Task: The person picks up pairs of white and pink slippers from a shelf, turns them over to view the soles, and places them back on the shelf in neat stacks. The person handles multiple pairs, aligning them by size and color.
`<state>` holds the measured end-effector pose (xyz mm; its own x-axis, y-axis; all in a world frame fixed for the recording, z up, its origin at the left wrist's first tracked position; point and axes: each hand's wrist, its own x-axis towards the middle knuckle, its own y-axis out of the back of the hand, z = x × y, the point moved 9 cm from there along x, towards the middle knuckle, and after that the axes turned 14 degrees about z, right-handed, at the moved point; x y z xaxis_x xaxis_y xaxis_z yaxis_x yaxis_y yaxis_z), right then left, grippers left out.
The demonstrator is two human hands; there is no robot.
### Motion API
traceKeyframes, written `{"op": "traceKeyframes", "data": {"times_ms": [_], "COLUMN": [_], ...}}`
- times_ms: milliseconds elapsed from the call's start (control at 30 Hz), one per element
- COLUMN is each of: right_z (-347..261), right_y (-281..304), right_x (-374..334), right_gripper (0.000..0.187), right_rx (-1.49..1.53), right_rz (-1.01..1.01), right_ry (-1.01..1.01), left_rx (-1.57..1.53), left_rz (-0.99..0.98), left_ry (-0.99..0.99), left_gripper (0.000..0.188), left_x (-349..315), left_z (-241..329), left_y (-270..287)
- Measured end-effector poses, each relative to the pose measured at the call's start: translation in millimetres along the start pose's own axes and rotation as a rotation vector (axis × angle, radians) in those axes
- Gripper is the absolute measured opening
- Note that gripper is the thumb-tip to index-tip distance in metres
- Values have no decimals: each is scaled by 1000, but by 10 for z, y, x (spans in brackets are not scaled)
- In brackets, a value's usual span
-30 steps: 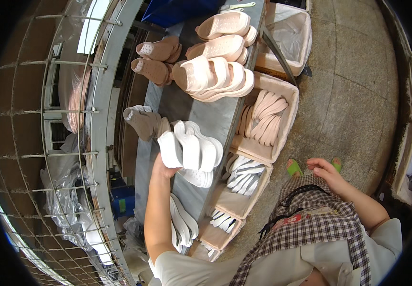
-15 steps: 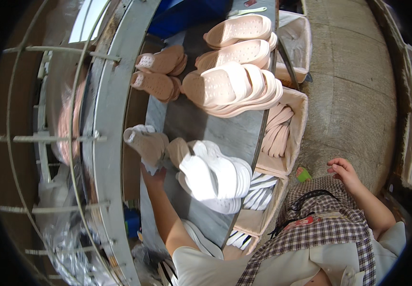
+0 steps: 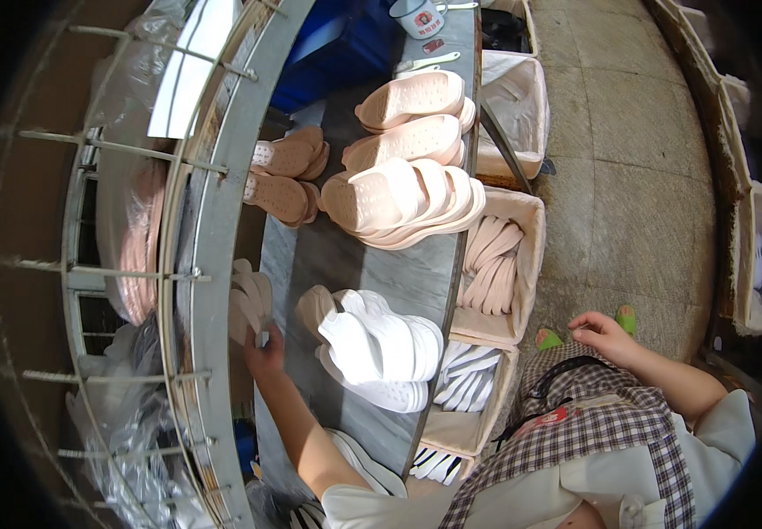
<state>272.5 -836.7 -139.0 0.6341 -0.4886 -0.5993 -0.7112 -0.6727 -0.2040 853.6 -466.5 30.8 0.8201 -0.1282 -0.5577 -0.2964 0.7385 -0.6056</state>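
Note:
My left hand [image 3: 265,351] is at the left edge of the grey bench, fingers closed around the lower end of a stack of off-white shoe pieces [image 3: 251,304]. The grey metal post hides part of that stack. To its right, white shoe soles [image 3: 390,339] lie overlapped in a sunlit fan, with a shaded sole [image 3: 315,310] at their left. My right hand [image 3: 604,339] hangs over the floor in front of my checked apron, its fingers loosely bent and nothing visible in them. Pale pink perforated soles [image 3: 403,198] lie in overlapping stacks farther up the bench.
Darker pink shoe pieces [image 3: 280,196] sit by the metal post [image 3: 213,256] and wire grid. Lined bins with pink straps [image 3: 491,264] and striped straps [image 3: 466,375] stand along the bench's right side. A blue crate [image 3: 332,53] and an enamel mug [image 3: 418,18] are at the far end.
My left hand has moved left with the off-white stack, now partly behind the post. My right hand has shifted left and slightly down in the picture. The whole view has tilted, showing the mug.

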Motion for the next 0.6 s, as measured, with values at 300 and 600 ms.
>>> {"op": "traceKeyframes", "data": {"times_ms": [300,600], "right_z": [-236,-513], "right_y": [276,-147], "right_x": [82,-449], "right_gripper": [27,67], "right_rx": [28,-289], "right_rz": [-225,-687], "right_ry": [178,511], "left_rx": [-221,384], "left_rz": [98,236], "left_ry": [-39,-664], "left_gripper": [38,76], "left_x": [-2786,-4926], "left_z": [-1345,-2681], "left_y": [340,1451]}}
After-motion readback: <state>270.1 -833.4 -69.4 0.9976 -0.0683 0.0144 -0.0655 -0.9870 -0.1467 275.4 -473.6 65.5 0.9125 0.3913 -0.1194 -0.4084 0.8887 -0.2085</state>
